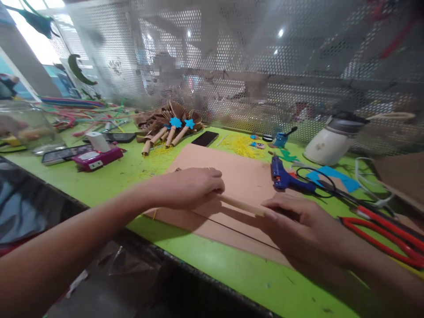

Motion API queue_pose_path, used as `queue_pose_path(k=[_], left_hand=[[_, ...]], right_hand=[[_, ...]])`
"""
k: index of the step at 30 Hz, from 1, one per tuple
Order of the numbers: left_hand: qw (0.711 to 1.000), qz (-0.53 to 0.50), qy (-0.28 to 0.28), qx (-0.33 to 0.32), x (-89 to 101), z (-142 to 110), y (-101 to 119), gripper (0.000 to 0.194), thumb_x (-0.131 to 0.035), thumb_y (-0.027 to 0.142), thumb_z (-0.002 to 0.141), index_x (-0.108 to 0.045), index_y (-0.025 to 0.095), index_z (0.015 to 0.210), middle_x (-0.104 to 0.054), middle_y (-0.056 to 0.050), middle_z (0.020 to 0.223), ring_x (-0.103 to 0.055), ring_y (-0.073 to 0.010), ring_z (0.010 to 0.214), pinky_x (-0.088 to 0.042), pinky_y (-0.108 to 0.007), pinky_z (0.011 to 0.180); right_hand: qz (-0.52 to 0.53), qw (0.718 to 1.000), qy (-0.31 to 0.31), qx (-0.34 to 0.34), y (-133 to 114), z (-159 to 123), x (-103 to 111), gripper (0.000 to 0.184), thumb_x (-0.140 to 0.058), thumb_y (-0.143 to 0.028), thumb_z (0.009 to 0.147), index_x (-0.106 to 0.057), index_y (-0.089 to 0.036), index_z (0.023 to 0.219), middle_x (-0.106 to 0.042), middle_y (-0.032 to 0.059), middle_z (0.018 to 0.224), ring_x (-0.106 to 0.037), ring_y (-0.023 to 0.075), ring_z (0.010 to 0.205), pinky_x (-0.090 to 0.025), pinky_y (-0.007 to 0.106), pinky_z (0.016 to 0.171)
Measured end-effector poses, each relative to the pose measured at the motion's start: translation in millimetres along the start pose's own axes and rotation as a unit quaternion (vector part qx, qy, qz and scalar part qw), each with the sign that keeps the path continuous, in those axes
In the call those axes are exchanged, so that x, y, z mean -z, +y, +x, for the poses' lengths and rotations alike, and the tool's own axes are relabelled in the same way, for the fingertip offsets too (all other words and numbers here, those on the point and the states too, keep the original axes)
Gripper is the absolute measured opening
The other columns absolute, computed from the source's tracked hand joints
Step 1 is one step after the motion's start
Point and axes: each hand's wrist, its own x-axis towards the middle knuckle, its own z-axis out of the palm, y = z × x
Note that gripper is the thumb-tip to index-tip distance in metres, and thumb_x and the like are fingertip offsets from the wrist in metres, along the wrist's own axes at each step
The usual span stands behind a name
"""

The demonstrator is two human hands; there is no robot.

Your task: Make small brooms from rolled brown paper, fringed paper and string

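A thin tan rolled paper tube (241,204) runs between my hands, just above a stack of brown paper sheets (228,165). My left hand (195,187) is closed over its left part, palm down, and hides that stretch. At the tube's right end, my right hand (298,221) grips it between thumb and fingers. Beyond my right hand a blue hot glue gun (280,174) lies on the right edge of the paper. Red-handled scissors (380,238) rest beside my right wrist.
On the green table (212,249) stand a white bottle (326,143) and a purple power strip (97,157). Farther back lie brown paper fans with tube handles (172,132), a black phone (205,138) and yellow shreds (243,145). A perforated metal screen (225,57) rises behind.
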Motion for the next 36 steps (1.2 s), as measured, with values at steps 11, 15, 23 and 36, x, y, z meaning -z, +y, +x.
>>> queue_pose_path(k=[11, 15, 23, 36], left_hand=[[0.999, 0.043, 0.02, -0.014, 31.5, 21, 2, 0.019, -0.046, 0.02, 0.087, -0.065, 0.017, 0.088, -0.063, -0.005, 0.086, -0.056, -0.013, 0.077, -0.041, -0.023, 0.07], [0.942, 0.076, 0.325, 0.027, 35.9, 9, 28, 0.02, -0.048, 0.024, 0.087, -0.063, 0.017, 0.097, -0.059, -0.009, 0.11, -0.055, -0.0177, 0.098, -0.044, -0.03, 0.082], [0.87, -0.424, 0.232, 0.095, -9.4, 22, 53, 0.028, -0.04, 0.027, 0.092, -0.061, 0.01, 0.098, -0.069, -0.013, 0.091, -0.063, -0.0166, 0.083, -0.052, -0.03, 0.068], [0.608, -0.74, 0.285, 0.033, -18.7, 70, 52, 0.022, -0.067, 0.029, 0.076, -0.068, 0.01, 0.086, -0.065, -0.008, 0.085, -0.057, -0.0144, 0.076, -0.044, -0.028, 0.074]], right_hand=[[0.167, 0.985, 0.037, -0.038, 11, 1, 6, 0.024, -0.057, -0.037, 0.082, -0.064, -0.016, 0.073, -0.053, -0.0012, 0.059, -0.046, 0.0115, 0.055, -0.034, 0.025, 0.053], [0.383, 0.917, 0.074, -0.081, 13, 1, 9, 0.029, -0.064, -0.042, 0.077, -0.06, -0.014, 0.07, -0.046, -0.0029, 0.06, -0.039, 0.0075, 0.051, -0.029, 0.024, 0.049], [0.608, 0.79, 0.07, -0.032, -1, 2, 11, 0.023, -0.068, -0.032, 0.076, -0.065, -0.009, 0.08, -0.043, -0.0034, 0.061, -0.032, 0.0038, 0.048, -0.025, 0.021, 0.047], [0.618, 0.785, 0.044, 0.007, 2, 8, -11, 0.026, -0.066, -0.035, 0.078, -0.066, -0.009, 0.081, -0.049, -0.0011, 0.062, -0.04, 0.0042, 0.046, -0.035, 0.02, 0.047]])
